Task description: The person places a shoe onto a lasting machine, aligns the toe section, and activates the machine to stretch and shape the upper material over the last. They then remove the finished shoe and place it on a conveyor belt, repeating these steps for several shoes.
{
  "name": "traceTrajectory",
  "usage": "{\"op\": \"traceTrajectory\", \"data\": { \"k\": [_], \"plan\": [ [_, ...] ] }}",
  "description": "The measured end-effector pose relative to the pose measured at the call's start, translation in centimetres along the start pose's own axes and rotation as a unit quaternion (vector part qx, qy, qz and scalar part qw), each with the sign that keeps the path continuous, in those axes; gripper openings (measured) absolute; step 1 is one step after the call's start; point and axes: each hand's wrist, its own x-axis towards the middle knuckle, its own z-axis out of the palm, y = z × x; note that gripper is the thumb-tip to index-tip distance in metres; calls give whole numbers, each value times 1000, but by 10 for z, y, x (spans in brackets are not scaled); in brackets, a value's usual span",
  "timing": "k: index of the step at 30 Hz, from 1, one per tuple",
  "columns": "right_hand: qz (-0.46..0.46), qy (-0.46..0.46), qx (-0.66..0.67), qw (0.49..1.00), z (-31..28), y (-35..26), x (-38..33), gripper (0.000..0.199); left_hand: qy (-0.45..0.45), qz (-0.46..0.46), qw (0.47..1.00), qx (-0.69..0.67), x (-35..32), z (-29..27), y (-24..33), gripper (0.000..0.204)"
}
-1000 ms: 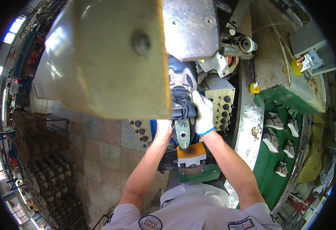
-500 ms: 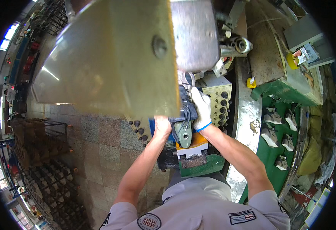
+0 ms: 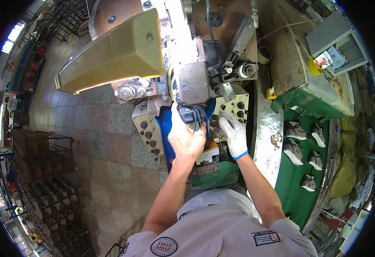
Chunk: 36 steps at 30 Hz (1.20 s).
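Note:
My bare left hand (image 3: 186, 139) is wrapped round the near end of a dark shoe upper with laces (image 3: 191, 113), under the metal head of a shoe-making machine (image 3: 191, 81). The head hides the shoe's far end. To the right, my right hand (image 3: 233, 135) wears a pale knitted glove with a blue cuff. Its fingers are stretched out and hold nothing, apart from the shoe and close to the cream knob panel (image 3: 241, 103). Below the shoe is an orange and white support (image 3: 209, 153) above a green machine part (image 3: 215, 174).
A yellowish guard (image 3: 114, 51) juts out at the upper left. Another knob panel (image 3: 146, 132) flanks the machine's left side. On the right, several shoes (image 3: 293, 152) lie on a green belt (image 3: 281, 192) beyond a worn metal ledge (image 3: 266, 147). Dark racks (image 3: 46, 205) stand far left.
The shoe has gone forward under the machine head. My right hand has let go of it and moved right. The guard, which filled much of the view, now appears smaller and farther off.

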Motion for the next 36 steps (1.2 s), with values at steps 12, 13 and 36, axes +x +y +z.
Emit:
{"op": "traceTrajectory", "data": {
  "k": [12,13,36],
  "plan": [
    [-1,-37,-4,999,-31,-5,-57,50,-32,-8,999,-20,-3,-8,9,57],
    [-4,-38,6,999,-31,-7,-58,50,-35,-11,999,-21,-2,-8,10,58],
    [26,76,91,993,-52,11,-73,54,19,10,1000,2,-6,-9,-4,83]
  ]
}}
